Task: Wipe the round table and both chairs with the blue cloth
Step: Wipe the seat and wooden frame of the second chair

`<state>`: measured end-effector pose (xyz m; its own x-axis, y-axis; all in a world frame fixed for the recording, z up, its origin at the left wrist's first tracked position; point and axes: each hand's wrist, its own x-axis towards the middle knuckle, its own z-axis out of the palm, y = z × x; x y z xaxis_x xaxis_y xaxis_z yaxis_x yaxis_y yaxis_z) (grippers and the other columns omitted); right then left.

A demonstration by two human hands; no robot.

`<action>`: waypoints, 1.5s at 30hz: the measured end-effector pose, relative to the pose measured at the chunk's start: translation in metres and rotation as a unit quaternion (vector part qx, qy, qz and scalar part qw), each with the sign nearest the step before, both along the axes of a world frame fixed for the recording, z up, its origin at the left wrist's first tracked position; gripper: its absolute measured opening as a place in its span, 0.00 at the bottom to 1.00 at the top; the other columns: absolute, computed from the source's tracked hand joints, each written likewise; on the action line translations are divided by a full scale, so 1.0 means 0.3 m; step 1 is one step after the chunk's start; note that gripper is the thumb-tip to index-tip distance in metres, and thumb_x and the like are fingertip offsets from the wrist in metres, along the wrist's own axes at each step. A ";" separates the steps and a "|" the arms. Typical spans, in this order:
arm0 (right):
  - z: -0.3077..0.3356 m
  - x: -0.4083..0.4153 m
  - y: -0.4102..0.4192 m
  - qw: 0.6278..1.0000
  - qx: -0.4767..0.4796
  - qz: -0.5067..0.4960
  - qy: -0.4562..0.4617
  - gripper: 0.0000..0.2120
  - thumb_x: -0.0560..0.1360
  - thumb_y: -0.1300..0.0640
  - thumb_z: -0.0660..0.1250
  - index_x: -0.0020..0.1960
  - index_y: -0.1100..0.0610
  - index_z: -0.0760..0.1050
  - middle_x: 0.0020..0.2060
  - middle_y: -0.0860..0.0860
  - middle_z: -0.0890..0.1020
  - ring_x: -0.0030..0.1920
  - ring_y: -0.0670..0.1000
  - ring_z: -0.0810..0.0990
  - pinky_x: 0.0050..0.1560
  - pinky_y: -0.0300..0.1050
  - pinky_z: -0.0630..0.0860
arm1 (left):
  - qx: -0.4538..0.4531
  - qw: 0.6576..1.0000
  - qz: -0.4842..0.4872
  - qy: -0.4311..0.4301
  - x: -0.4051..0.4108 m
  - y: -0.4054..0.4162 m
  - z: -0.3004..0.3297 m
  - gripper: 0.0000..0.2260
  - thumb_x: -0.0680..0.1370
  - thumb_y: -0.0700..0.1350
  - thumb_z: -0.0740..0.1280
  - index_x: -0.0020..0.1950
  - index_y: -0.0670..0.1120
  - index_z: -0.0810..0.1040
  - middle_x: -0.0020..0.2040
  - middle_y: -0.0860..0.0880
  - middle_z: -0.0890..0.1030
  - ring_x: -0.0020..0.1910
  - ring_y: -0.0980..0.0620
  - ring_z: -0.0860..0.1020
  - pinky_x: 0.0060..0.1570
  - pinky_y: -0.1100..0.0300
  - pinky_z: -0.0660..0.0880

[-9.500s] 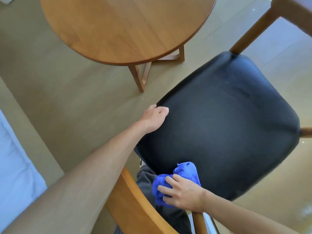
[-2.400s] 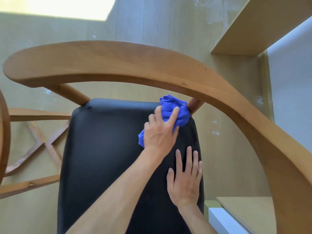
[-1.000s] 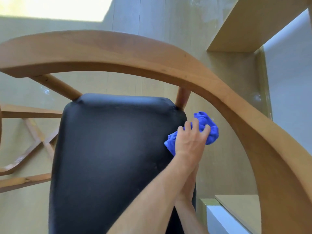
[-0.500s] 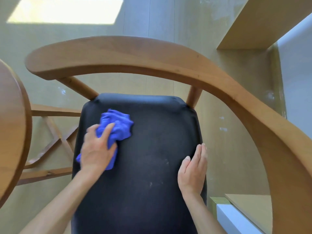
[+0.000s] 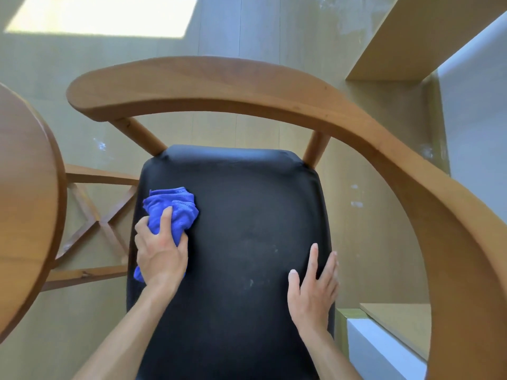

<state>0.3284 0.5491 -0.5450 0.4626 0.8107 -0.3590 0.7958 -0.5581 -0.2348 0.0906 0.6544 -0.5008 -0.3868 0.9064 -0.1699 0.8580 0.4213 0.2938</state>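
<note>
I look straight down on a chair with a black padded seat [image 5: 241, 242] and a curved wooden backrest [image 5: 219, 83]. My left hand [image 5: 160, 256] grips the bunched blue cloth [image 5: 172, 209] and presses it on the seat's left side. My right hand [image 5: 312, 289] lies flat with straight fingers on the seat's right edge. Pale smudges show on the seat between my hands. The round wooden table [image 5: 27, 193] fills the left edge of the view.
The table's crossed wooden leg frame [image 5: 96, 223] stands just left of the chair. A light wooden shelf or board [image 5: 406, 37] is at the upper right, a white and wooden piece of furniture [image 5: 384, 349] at the lower right. Beige floor surrounds the chair.
My left hand slid the cloth from the seat's right edge across to its left side and then slightly nearer to me. My right hand stayed flat on the right edge.
</note>
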 end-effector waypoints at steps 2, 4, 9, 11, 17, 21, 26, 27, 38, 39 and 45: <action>-0.002 -0.001 -0.005 1.000 -0.002 -0.006 0.013 0.34 0.73 0.50 0.58 0.78 0.51 0.53 0.76 0.63 0.56 0.73 0.66 0.59 0.68 0.66 0.62 | -0.003 1.000 -0.025 -0.010 0.060 -0.007 -0.001 0.25 0.72 0.42 0.70 0.68 0.48 0.70 0.63 0.38 0.66 0.53 0.34 0.71 0.42 0.42 0.74; 0.003 -0.001 0.000 0.999 -0.004 -0.013 0.031 0.35 0.74 0.52 0.58 0.79 0.49 0.51 0.77 0.60 0.52 0.76 0.63 0.55 0.71 0.64 0.56 | -0.006 0.999 -0.047 -0.027 0.117 -0.011 -0.009 0.25 0.72 0.42 0.71 0.68 0.47 0.70 0.63 0.37 0.66 0.50 0.35 0.71 0.39 0.44 0.74; 0.060 0.024 0.017 0.975 0.048 -0.124 0.180 0.28 0.77 0.55 0.49 0.77 0.47 0.56 0.78 0.50 0.51 0.78 0.50 0.49 0.76 0.50 0.49 | -0.006 0.983 -0.165 -0.080 0.376 -0.072 -0.023 0.30 0.63 0.42 0.78 0.63 0.49 0.72 0.57 0.37 0.73 0.39 0.40 0.73 0.28 0.53 0.72; 0.079 0.036 0.026 0.924 0.103 -0.241 0.279 0.23 0.81 0.58 0.50 0.75 0.50 0.61 0.77 0.47 0.58 0.76 0.44 0.54 0.76 0.44 0.52 | -0.004 0.975 -0.206 -0.083 0.512 -0.092 -0.035 0.32 0.59 0.45 0.79 0.61 0.51 0.73 0.56 0.38 0.76 0.37 0.43 0.73 0.27 0.57 0.69; 0.086 0.058 0.044 0.765 0.183 -0.420 0.453 0.18 0.81 0.53 0.55 0.67 0.51 0.75 0.65 0.43 0.77 0.67 0.40 0.72 0.72 0.48 0.64 | -0.037 0.940 -0.337 -0.040 0.686 -0.128 -0.027 0.24 0.65 0.37 0.66 0.59 0.53 0.70 0.55 0.42 0.78 0.34 0.48 0.70 0.30 0.57 0.59; 0.074 0.055 0.039 0.859 0.148 -0.328 0.365 0.23 0.79 0.54 0.51 0.73 0.50 0.68 0.73 0.43 0.67 0.73 0.40 0.62 0.74 0.42 0.55 | -0.032 0.922 -0.385 0.008 0.581 -0.127 -0.030 0.28 0.60 0.37 0.67 0.58 0.54 0.70 0.54 0.41 0.75 0.33 0.47 0.69 0.28 0.57 0.59; 0.091 0.050 0.035 0.917 0.090 -0.269 0.281 0.22 0.82 0.60 0.51 0.76 0.51 0.63 0.76 0.43 0.60 0.75 0.43 0.58 0.68 0.36 0.53 | -0.009 0.957 -0.287 -0.039 0.208 -0.164 -0.027 0.33 0.58 0.39 0.76 0.60 0.54 0.70 0.54 0.42 0.68 0.35 0.41 0.73 0.26 0.55 0.72; 0.095 0.046 0.036 0.921 0.085 -0.265 0.273 0.23 0.82 0.60 0.51 0.76 0.51 0.62 0.76 0.42 0.59 0.75 0.44 0.57 0.68 0.37 0.54 | 0.002 0.965 -0.259 -0.046 0.111 -0.179 -0.022 0.33 0.60 0.39 0.77 0.61 0.54 0.70 0.56 0.42 0.67 0.38 0.39 0.75 0.27 0.52 0.75; 0.118 0.059 0.042 0.926 0.060 -0.250 0.277 0.23 0.82 0.59 0.51 0.76 0.50 0.61 0.77 0.42 0.58 0.76 0.44 0.57 0.72 0.43 0.55 | -0.010 0.996 0.073 -0.042 -0.190 -0.284 0.024 0.24 0.73 0.43 0.69 0.67 0.53 0.68 0.65 0.43 0.65 0.54 0.36 0.74 0.48 0.46 0.72; 0.117 0.062 0.041 0.925 0.057 -0.249 0.281 0.23 0.82 0.59 0.51 0.76 0.49 0.61 0.77 0.42 0.58 0.76 0.44 0.57 0.72 0.43 0.55 | -0.004 0.997 0.073 -0.040 -0.159 -0.288 0.025 0.25 0.72 0.42 0.69 0.68 0.52 0.69 0.64 0.42 0.65 0.54 0.35 0.74 0.48 0.46 0.72; 0.114 0.092 0.045 0.902 0.065 -0.278 0.323 0.21 0.83 0.57 0.49 0.75 0.49 0.64 0.76 0.42 0.61 0.75 0.45 0.59 0.73 0.44 0.54 | -0.004 0.995 0.001 -0.100 0.231 -0.403 0.011 0.27 0.67 0.38 0.74 0.65 0.47 0.74 0.62 0.40 0.67 0.50 0.35 0.74 0.36 0.48 0.74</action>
